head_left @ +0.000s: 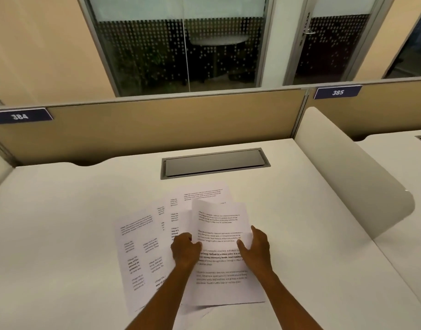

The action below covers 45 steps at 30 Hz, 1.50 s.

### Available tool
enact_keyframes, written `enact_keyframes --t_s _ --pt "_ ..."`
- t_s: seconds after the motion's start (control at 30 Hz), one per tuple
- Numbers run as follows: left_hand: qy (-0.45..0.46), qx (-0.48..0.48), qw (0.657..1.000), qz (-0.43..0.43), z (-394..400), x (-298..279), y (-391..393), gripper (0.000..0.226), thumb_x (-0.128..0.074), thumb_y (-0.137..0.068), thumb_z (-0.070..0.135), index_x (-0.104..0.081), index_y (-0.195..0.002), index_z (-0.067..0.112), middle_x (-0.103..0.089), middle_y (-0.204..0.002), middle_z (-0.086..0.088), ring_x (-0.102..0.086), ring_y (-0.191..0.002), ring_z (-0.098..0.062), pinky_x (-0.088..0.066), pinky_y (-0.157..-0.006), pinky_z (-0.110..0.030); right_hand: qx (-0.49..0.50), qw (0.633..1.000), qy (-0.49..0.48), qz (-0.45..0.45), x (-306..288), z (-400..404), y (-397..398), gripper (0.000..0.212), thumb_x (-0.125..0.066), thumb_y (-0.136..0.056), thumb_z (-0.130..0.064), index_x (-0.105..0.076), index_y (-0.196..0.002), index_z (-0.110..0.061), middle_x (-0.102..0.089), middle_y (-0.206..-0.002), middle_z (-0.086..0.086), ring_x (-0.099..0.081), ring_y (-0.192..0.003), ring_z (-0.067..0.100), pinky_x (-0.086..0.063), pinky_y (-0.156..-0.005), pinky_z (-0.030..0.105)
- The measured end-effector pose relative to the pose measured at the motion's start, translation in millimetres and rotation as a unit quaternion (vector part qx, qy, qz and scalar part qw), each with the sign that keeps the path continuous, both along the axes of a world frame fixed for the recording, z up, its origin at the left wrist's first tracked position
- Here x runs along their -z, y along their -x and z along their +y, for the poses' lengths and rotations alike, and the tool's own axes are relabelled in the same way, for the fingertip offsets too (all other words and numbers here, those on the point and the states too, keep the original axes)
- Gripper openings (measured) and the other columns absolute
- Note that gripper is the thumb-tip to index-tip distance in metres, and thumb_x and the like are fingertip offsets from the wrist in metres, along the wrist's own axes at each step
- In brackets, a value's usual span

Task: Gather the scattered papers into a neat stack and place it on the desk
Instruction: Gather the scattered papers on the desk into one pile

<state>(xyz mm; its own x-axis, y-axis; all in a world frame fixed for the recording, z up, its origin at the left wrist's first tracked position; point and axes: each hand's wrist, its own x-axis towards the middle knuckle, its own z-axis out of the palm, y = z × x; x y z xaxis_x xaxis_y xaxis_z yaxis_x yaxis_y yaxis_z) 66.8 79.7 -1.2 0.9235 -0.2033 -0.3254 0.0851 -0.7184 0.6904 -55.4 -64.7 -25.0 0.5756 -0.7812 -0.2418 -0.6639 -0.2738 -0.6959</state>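
Observation:
Several printed white papers [142, 248] lie fanned and overlapping on the white desk [61, 222], just in front of me. The top sheet [220, 225] lies over the right side of the fan, its far end curling up slightly. My left hand [184, 248] pinches that sheet's left edge with curled fingers. On the sheet's right edge, my right hand [256, 246] grips with the thumb on top and the fingers at the side. Another sheet [204, 192] sticks out beyond it at the far end.
A grey cable hatch [214, 163] is set into the desk behind the papers. A tan partition [157, 125] with labels 384 and 385 closes the back. A rounded white divider [352, 172] stands along the desk's right side.

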Motion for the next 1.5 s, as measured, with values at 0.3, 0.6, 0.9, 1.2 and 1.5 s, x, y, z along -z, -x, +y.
enact_keyframes --t_s 0.3,0.6,0.9,1.2,1.5 --pt "-0.014 -0.019 1.000 -0.019 12.5 8.8 -4.3 0.031 -0.069 -0.082 0.019 -0.067 -0.105 0.000 -0.067 -0.108 -0.016 -0.061 -0.105 -0.031 -0.049 -0.097 -0.040 -0.003 0.996 0.042 0.080 -0.4 16.2 -8.0 0.075 -0.055 -0.091 -0.043 -0.020 -0.150 -0.013 -0.033 -0.149 0.012 -0.033 -0.136 0.030 -0.037 -0.109 0.039" --pt "0.088 -0.060 0.991 0.076 13.3 3.9 -8.3 0.056 -0.076 -0.078 0.029 -0.046 -0.122 0.012 -0.056 -0.121 -0.012 -0.059 -0.107 -0.029 -0.053 -0.092 -0.040 -0.003 0.995 0.035 0.088 -0.7 22.8 -22.2 0.081 -0.055 -0.084 -0.057 -0.025 -0.148 -0.017 -0.042 -0.139 0.012 -0.039 -0.129 0.031 -0.042 -0.105 0.042" --pt "0.187 -0.097 0.959 0.192 28.0 6.4 -23.4 0.066 -0.080 -0.077 0.021 -0.039 -0.127 0.013 -0.057 -0.117 -0.007 -0.061 -0.098 -0.026 -0.054 -0.077 -0.038 -0.010 0.998 -0.020 0.066 -0.3 13.3 -27.7 0.092 -0.054 -0.082 -0.065 -0.016 -0.152 -0.019 -0.040 -0.146 0.011 -0.037 -0.134 0.032 -0.036 -0.109 0.045" --pt "0.125 -0.105 0.977 0.134 36.0 11.7 -21.0 0.044 -0.070 -0.083 0.008 -0.055 -0.125 0.004 -0.064 -0.123 -0.017 -0.063 -0.110 -0.034 -0.056 -0.092 -0.044 -0.014 0.999 -0.046 0.016 0.4 24.4 -34.9 0.086 -0.059 -0.083 -0.059 -0.023 -0.150 -0.019 -0.052 -0.136 0.007 -0.053 -0.123 0.026 -0.044 -0.101 0.041" --pt "-0.105 -0.037 0.994 0.015 51.1 6.3 -23.0 0.039 -0.065 -0.085 0.025 -0.062 -0.120 0.009 -0.056 -0.125 -0.013 -0.054 -0.117 -0.031 -0.053 -0.096 -0.045 -0.060 0.998 0.004 0.038 2.7 37.8 -46.9 0.076 -0.057 -0.089 -0.048 -0.025 -0.150 -0.015 -0.043 -0.144 0.011 -0.042 -0.132 0.028 -0.042 -0.107 0.041"
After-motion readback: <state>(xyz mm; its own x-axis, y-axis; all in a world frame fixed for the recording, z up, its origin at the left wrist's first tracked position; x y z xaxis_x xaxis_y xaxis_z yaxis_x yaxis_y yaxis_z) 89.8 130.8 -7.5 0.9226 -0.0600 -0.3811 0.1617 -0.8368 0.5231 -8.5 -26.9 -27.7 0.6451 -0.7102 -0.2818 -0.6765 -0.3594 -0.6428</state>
